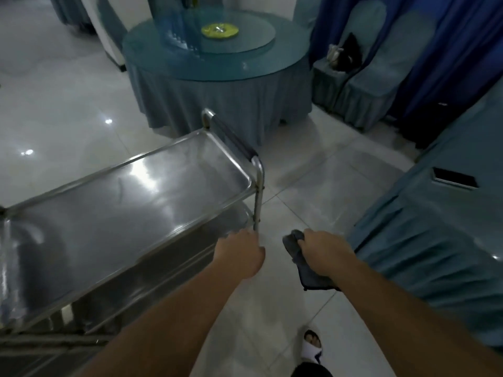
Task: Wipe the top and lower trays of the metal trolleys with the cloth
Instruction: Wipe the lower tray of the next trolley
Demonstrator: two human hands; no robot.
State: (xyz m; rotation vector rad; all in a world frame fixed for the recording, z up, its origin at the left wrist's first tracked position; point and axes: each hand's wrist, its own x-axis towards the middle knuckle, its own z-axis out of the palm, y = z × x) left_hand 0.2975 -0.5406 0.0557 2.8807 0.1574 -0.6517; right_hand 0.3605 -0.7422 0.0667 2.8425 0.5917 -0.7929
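Two trays of one metal trolley show here, standing on a pale, glossy tiled floor that reflects small spots of light. Behind the trolley is a round counter with a blue-grey skirted cloth and a glass turntable, and on the turntable lies a yellow-green dish. At the far right stand covered chairs before dark blue curtains; a dark bundle on one seat is too unclear to name. Another cloth-covered counter fills the right edge, with a dark flat object, maybe a phone, near its far edge.

The trolley is cut off at the left and bottom edges of the view, and the lower tray is mostly hidden under the top tray. The fingers of the left hand are out of sight behind the hand; it is at the lower tray's near right corner by the upright post, but I cannot tell if it grips anything. One foot in a white sandal shows at the bottom.

The top tray is shiny steel with a raised rim, with a tubular handle at its far right end. The right hand holds a crumpled dark grey cloth over the floor, just beside the trolley's corner, not touching it.
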